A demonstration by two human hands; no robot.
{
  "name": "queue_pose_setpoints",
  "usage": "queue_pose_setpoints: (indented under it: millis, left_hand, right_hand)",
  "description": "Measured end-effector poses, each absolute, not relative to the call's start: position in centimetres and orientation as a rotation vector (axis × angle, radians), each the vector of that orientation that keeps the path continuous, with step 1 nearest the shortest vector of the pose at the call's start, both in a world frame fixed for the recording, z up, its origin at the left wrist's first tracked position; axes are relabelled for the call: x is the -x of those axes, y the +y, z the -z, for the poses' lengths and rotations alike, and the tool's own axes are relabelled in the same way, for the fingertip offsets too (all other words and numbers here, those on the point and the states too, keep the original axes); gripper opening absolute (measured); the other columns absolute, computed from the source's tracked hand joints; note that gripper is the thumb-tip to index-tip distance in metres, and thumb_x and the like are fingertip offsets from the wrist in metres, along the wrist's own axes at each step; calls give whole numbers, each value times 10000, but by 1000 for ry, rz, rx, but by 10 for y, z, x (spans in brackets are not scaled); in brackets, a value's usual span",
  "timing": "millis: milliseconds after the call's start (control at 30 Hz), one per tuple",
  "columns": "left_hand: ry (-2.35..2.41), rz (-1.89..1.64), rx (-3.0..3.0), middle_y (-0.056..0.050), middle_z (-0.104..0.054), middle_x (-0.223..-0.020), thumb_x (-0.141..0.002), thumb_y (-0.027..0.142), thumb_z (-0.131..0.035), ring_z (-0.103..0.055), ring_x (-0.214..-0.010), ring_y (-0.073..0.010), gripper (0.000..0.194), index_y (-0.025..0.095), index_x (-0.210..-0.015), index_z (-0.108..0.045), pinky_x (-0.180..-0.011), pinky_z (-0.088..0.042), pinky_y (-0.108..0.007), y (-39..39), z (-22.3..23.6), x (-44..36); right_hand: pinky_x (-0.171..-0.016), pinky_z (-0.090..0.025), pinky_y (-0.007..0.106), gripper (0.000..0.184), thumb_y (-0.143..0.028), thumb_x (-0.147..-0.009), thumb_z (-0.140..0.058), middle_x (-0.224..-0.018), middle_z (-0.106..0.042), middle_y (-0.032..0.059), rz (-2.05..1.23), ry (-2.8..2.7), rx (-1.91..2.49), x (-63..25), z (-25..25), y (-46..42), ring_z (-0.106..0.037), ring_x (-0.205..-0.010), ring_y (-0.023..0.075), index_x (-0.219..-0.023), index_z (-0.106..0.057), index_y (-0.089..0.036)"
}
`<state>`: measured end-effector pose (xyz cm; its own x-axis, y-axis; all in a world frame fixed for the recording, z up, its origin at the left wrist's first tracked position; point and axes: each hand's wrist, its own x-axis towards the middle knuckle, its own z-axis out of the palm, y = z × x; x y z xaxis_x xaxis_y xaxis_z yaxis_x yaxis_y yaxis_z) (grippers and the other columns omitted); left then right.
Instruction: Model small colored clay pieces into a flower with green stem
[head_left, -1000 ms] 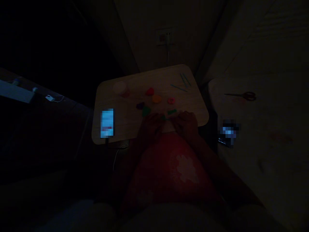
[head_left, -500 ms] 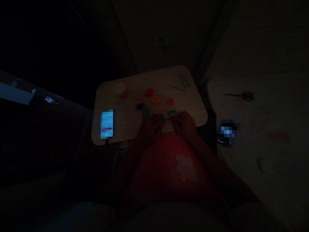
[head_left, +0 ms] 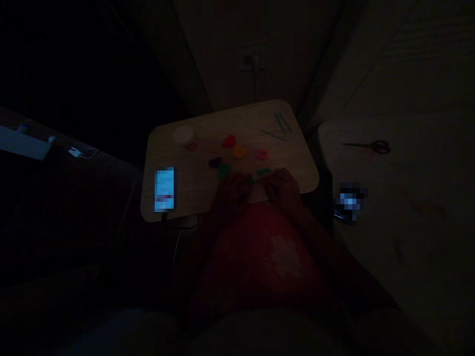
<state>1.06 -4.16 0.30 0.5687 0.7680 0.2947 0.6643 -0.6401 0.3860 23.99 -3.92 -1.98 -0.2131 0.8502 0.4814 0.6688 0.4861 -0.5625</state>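
Note:
In dim light, my left hand (head_left: 234, 192) rests at the near edge of the small wooden table, its fingers closed on a small green piece of modelling clay (head_left: 252, 180). My right hand (head_left: 284, 188) pinches the other end of that piece, its fingertips a short gap from the left ones. Just beyond the fingers lies a flat green strip (head_left: 263, 171). Close to my left fingers is a larger green lump (head_left: 223, 171), beside a dark purple lump (head_left: 214, 162). Farther back are a red lump (head_left: 229, 141), an orange lump (head_left: 239, 152) and a pink ring-like piece (head_left: 261, 154).
On the table (head_left: 208, 198), a lit phone (head_left: 164, 189) lies left and a pale-lidded tub (head_left: 184, 136) stands behind it. Thin blue-green sticks (head_left: 273, 135) lie at the back right. Scissors (head_left: 378, 147) and a second lit device (head_left: 349, 202) are on the pale surface at right.
Both hands stay in almost the same place, with only slight finger movement around the small green piece. The other things have not moved on the table.

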Motion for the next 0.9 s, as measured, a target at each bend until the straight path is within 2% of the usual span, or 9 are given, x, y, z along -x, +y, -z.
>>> queue_pose_setpoints:
  millis: [900]
  left_hand:
    - [1203, -607, -2532, -70, -621, -1538, -995, 239, -568, -506, -1399, -325, 304, 215, -1247, -737, -1201, -417, -599, -42, -5, -10]
  right_hand:
    - [-862, -530, 446, 244, -241, -1020, -566, -881, -728, 107, -299, -1945, 1236, -241, 19, -44, -617, -912, 275, -983, -804, -204]
